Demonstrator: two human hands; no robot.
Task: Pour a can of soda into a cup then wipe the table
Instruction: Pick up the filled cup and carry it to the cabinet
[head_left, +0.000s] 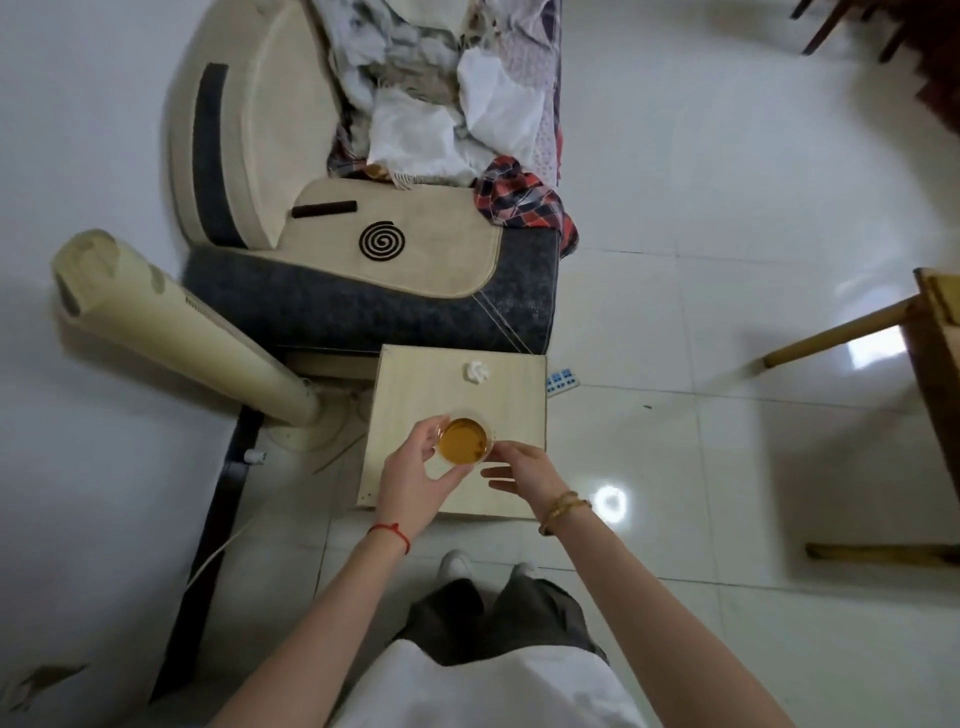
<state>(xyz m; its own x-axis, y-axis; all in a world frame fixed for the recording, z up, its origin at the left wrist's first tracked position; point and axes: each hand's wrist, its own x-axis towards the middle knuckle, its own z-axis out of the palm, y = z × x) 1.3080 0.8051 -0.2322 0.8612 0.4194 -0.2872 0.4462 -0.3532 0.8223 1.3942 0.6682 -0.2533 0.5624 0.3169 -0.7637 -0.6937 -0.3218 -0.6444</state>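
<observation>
A clear cup (464, 440) full of amber liquid is over the small light wooden table (410, 384). My left hand (415, 478) wraps around the cup's left and near side and grips it. My right hand (519, 467) is at the cup's right, fingertips touching its rim, fingers spread. A crumpled white tissue (476, 372) lies near the table's far edge. No soda can is in view.
A grey and beige sofa (363, 291) piled with clothes stands just beyond the table. A cream tower fan (171, 332) leans at the left. A wooden table leg (836, 338) juts in at the right. White tiled floor surrounds everything.
</observation>
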